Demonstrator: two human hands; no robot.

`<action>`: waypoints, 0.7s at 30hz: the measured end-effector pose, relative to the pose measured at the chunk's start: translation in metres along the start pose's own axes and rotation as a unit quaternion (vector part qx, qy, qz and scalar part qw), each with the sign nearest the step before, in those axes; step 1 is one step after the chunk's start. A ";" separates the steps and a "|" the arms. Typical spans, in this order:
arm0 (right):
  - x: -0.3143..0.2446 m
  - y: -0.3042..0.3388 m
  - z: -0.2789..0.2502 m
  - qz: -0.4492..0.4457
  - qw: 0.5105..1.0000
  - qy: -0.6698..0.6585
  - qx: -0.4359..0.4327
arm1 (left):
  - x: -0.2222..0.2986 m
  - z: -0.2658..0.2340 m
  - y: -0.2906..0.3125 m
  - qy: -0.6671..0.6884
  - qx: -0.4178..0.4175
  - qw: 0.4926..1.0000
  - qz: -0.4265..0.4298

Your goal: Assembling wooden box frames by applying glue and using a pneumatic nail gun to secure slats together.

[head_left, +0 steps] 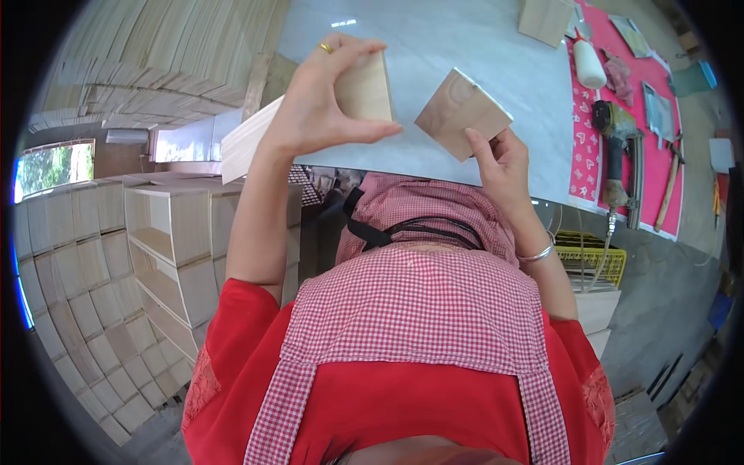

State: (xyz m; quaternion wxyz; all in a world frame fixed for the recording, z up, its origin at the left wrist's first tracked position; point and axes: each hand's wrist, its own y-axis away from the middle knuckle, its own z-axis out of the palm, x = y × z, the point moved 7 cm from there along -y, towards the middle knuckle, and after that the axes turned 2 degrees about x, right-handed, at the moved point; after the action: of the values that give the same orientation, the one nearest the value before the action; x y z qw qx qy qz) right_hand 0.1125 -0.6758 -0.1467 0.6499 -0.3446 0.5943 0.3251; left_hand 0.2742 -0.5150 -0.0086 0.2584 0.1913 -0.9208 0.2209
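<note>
Fingers of the left hand (316,108) are spread in a wide curve in the head view, thumb and fingertips reaching to opposite edges of a pale wooden piece (366,91); whether they press on it cannot be told. Below and left of those fingers, a light wooden strip (252,141) slants out from behind the wrist; whether it joins the piece is hidden. The right hand (505,167) pinches a small wooden panel (463,114) between thumb and fingers near its lower right edge, the panel tilted, one corner pointing toward the left thumb. Between the left fingertips and this panel a stretch of pale tabletop (422,58) lies open, and more open surface runs away beyond both hands. The near edge of the tabletop passes just below the right fingers, leaving little surface on that side. Right of the right fingers, a pink sheet (585,167) carries a black-handled air tool (614,151), a white bottle (590,66) and a hammer (668,190). Farther out above the right fingers sits another wooden block (545,21); left of the left fingers stand stacked boards (155,54).
</note>
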 end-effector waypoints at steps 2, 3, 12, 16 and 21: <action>0.008 -0.003 -0.005 0.019 1.000 0.006 0.000 | 0.002 0.012 -0.002 0.004 -0.002 1.000 0.003; 0.010 -0.004 -0.007 0.016 1.000 0.007 0.003 | 0.004 0.016 -0.004 0.006 -0.004 1.000 0.003; 0.010 -0.016 -0.013 -0.012 0.998 -0.056 0.028 | 0.012 0.047 -0.014 0.021 -0.060 0.998 -0.007; 0.004 -0.031 -0.011 -0.019 0.997 -0.078 0.000 | 0.019 0.062 -0.005 0.051 -0.128 0.990 0.011; 0.014 -0.040 0.000 -0.019 0.999 -0.019 -0.019 | 0.019 0.070 0.001 0.081 -0.198 0.975 -0.056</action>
State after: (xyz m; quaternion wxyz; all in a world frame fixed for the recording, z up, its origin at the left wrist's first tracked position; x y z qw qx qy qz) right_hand 0.1470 -0.6973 -0.1577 0.6604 -0.3621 0.5691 0.3301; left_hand 0.2316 -0.5543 -0.0522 0.3767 0.1695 -0.9101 0.0344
